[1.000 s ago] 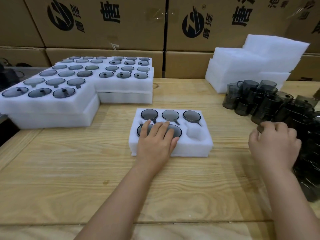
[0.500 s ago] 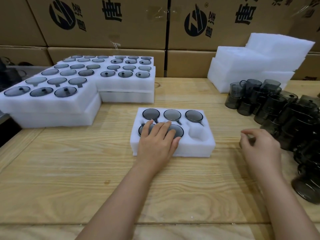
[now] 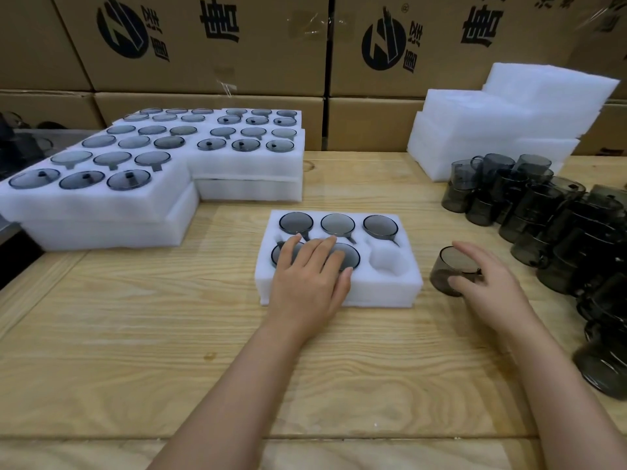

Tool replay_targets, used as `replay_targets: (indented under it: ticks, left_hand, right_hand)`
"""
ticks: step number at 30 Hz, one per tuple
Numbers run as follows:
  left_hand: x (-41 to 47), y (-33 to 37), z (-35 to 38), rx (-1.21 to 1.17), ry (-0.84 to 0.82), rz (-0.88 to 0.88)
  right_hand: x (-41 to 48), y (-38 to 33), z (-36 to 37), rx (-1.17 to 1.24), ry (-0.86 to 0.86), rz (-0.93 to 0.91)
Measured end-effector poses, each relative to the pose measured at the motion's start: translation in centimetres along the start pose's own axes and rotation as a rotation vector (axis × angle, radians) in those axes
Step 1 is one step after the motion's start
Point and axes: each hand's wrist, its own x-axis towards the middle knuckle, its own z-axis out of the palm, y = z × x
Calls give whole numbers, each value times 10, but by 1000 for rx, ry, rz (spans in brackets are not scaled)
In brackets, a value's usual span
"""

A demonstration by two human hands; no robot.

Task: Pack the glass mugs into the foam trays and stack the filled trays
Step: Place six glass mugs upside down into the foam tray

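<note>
A white foam tray (image 3: pixel 380 293) lies in the middle of the wooden table. Smoky glass mugs fill its three back pockets (image 3: pixel 337 224) and two front ones; the front right pocket (image 3: pixel 386 261) is empty. My left hand (image 3: pixel 310 278) lies flat on the two front mugs, fingers spread. Just right of the tray, my right hand (image 3: pixel 488 283) grips a smoky glass mug (image 3: pixel 448 271), tilted, above the table. A heap of loose mugs (image 3: pixel 556 218) sits at the right.
Stacks of filled foam trays (image 3: pixel 101 205) cover the back left of the table (image 3: pixel 169 351). Empty foam trays (image 3: pixel 502 130) are piled at the back right. Cardboard boxes (image 3: pixel 210 45) wall off the far side. More loose mugs (image 3: pixel 604 361) reach the right edge.
My right hand has drawn a mug out of the heap and carried it left, close to the tray. My left hand has stayed on the tray's front mugs.
</note>
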Motion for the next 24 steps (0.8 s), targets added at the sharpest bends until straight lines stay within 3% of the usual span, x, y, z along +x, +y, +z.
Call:
replay_targets:
  ticks: [6,11,15,21,24]
  left_hand:
    - [1,16,-4,-116,24,63]
    - [1,51,-5,-458,-2,76]
    - [-1,60,-6,-542,-128,54]
    - [8,52,-8,-601,5,-233]
    - [9,43,-15,-774,-40,-373]
  right_hand:
    - [0,-1,6,16,144,26]
    - [-19,-37,28,368,427,39]
    - [-33,-67,45,524,417,1]
    - [-44,-80,50,635,221,-103]
    - [-44,-76,42,731,122,-225]
